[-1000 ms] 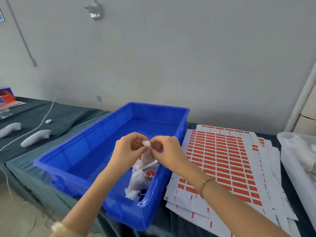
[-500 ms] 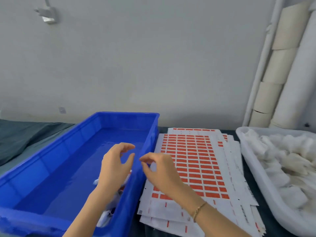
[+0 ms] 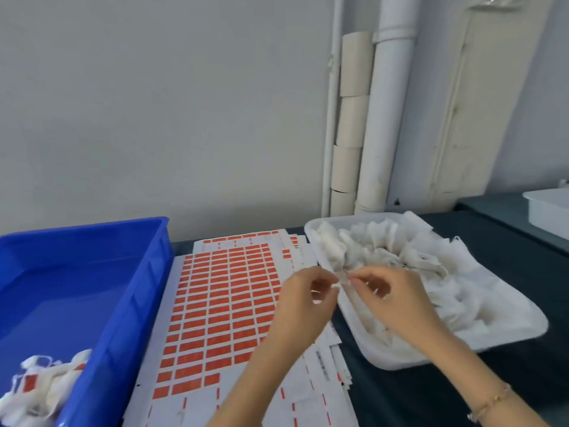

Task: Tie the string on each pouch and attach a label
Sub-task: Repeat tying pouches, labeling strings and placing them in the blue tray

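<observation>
Fingers of the left hand and right hand pinch a white pouch between their tips over the left rim of the tray, beside the label sheets; light, limp gauze, likely best held at the gathered neck.

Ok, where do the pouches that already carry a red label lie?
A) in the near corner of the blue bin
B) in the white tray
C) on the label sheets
A: the labelled pouches lie in the blue bin's near corner; the white tray holds only plain pouches, and the left hand and right hand pinch a plain pouch at its rim.
</observation>
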### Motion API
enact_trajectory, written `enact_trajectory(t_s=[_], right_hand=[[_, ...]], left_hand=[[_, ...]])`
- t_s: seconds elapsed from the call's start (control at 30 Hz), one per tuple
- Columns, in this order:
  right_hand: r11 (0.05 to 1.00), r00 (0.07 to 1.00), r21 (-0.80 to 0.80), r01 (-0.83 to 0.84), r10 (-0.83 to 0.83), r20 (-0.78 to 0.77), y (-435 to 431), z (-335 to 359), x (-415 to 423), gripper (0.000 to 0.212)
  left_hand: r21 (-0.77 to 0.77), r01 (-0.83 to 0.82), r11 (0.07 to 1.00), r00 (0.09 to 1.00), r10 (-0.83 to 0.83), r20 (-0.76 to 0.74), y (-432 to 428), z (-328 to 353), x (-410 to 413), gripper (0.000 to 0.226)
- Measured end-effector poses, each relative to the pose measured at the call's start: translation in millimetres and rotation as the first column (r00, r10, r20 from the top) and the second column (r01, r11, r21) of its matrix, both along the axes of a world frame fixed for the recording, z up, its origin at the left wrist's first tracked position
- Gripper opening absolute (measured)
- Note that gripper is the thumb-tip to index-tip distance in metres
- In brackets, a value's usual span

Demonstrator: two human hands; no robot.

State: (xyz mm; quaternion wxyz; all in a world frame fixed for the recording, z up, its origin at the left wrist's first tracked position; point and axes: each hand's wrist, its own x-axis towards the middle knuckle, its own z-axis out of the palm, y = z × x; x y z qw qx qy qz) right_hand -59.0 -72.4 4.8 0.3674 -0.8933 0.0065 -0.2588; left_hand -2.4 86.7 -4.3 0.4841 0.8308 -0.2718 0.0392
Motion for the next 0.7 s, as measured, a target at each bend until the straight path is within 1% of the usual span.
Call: enact_trajectory(t_s=[0.07, 0.13, 0.2, 0.27, 0.33, 0.4, 0.47, 0.57, 0.7], right_hand=[[0.994, 0.991, -0.083, 0.077, -0.085, -0.101, -33.7, -7.0, 1.7, 0.014], [0.985, 0.959, -0.150, 0.089, -0.126, -0.255, -61.3, -14.2, 1.3, 0.016], [0.982, 0.916, -0.183, 0.046, -0.115, -0.385, -80.0, -18.2, -2.6, 0.016], [0.975, 0.867, -0.224, -0.010, -0.103, -0.488, -90.4, -18.3, -7.9, 0.019], [0.964, 0.814, -0.260, -0.063, -0.102, -0.572, -97.9, -18.2, -12.7, 0.030], [0.941, 0.773, -0.319, -0.113, -0.118, -0.624, -102.2, -17.8, -15.2, 0.040], [0.930, 0.753, -0.341, -0.138, -0.125, -0.646, -104.1, -16.2, -16.3, 0.040], [0.931, 0.743, -0.337, -0.140, -0.126, -0.658, -105.0, -13.4, -15.5, 0.035], [0.933, 0.710, -0.340, -0.121, -0.158, -0.686, -106.1, -12.0, -11.8, 0.044]], left_hand=[[0.034, 0.096, 0.995, 0.995, -0.095, -0.012, -30.6, -8.0, 1.1, 0.017], [0.135, 0.155, 0.979, 0.988, -0.152, -0.031, -56.3, -14.1, 3.6, 0.024], [0.253, 0.208, 0.945, 0.978, -0.202, -0.048, -75.7, -18.2, 5.9, 0.027], [0.337, 0.260, 0.905, 0.966, -0.249, -0.074, -89.1, -20.8, 7.4, 0.030], [0.396, 0.300, 0.868, 0.954, -0.278, -0.115, -98.5, -23.0, 6.9, 0.037], [0.455, 0.343, 0.822, 0.939, -0.294, -0.176, -107.0, -24.0, 4.6, 0.046], [0.507, 0.370, 0.779, 0.928, -0.293, -0.228, -115.8, -24.9, 1.2, 0.048], [0.561, 0.345, 0.752, 0.939, -0.278, -0.205, -126.0, -25.9, -2.7, 0.035], [0.596, 0.282, 0.752, 0.958, -0.254, -0.134, -132.5, -29.4, -3.1, 0.025]])
